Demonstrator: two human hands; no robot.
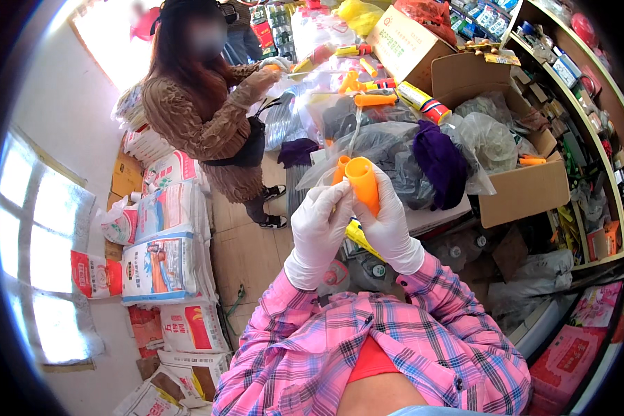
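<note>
Both of my hands wear white gloves and meet in front of my chest. My right hand [388,222] wraps its fingers round an orange plastic tube [364,182] whose open flared end points up. My left hand [319,225] is closed, its fingertips pinched against a narrower orange tube [340,168] beside the first; how the two join is hidden. A thin clear strip [356,135] rises behind the tubes. Below, between my wrists, shows a yellow printed piece [362,239], partly covered by my hands.
Ahead, a cluttered table holds plastic bags [381,156], a purple cloth [442,165], yellow-and-red cylinders [423,102] and an open carton [527,194]. A co-worker [201,118] in brown stands at the far left, holding an orange piece. Sacks [161,267] line the left; shelves [589,104] the right.
</note>
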